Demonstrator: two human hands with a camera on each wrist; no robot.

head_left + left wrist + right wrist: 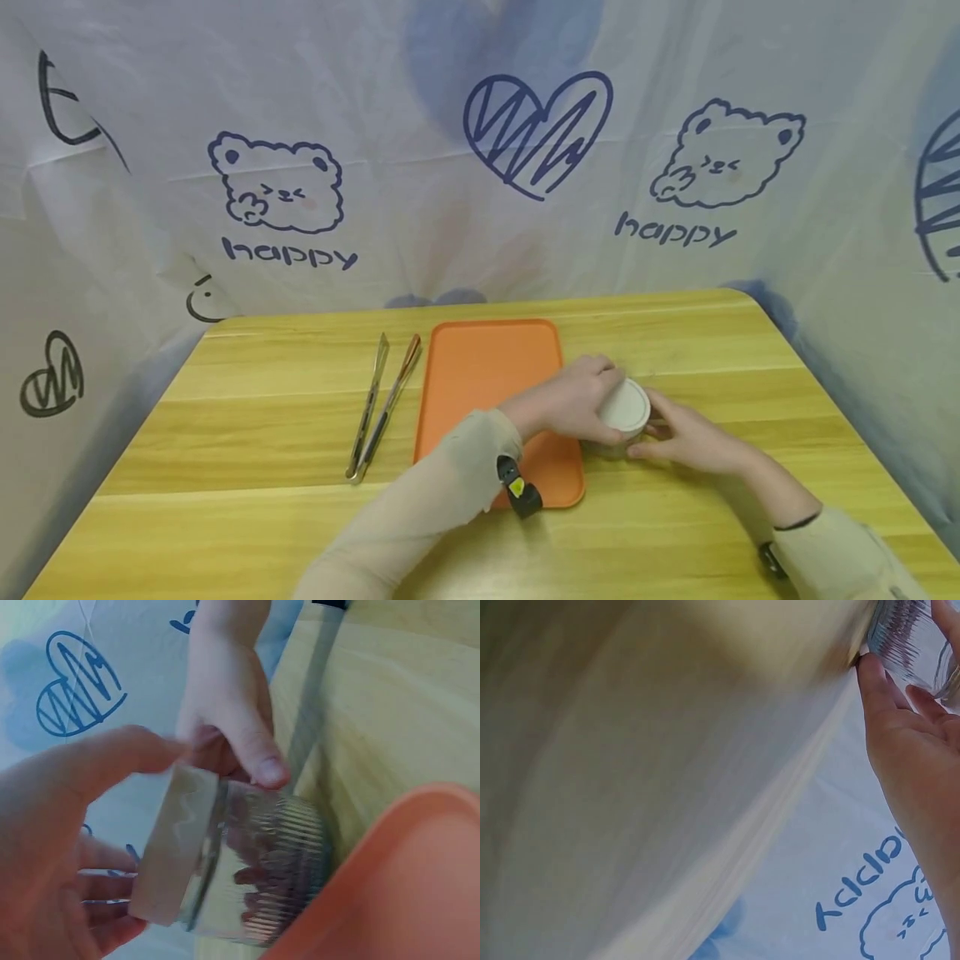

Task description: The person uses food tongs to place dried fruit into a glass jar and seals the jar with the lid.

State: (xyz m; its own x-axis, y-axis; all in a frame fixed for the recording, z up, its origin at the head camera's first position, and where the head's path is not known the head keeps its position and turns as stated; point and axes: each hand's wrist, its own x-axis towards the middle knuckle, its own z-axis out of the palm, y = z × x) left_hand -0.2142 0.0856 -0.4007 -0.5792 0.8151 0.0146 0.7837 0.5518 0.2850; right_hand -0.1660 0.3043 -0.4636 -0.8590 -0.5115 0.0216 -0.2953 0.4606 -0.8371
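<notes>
Both hands are working on a ribbed glass jar point(624, 419) that is standing on the wooden table point(262, 417), just off the right edge of the orange tray point(480, 375) and toward the table's right side. The left hand point(581, 400) is curling its fingers around the white lid point(171, 847), while the right hand point(686, 437) is gripping the glass body with thumb and fingers. The lid is still sitting on the jar (whether it is loosening cannot be told) — so the opening seems barely under way. The tray is lying bare, and metal tongs point(378, 406) are resting untouched beyond its left edge — wide open wood is lying toward the near edge.
</notes>
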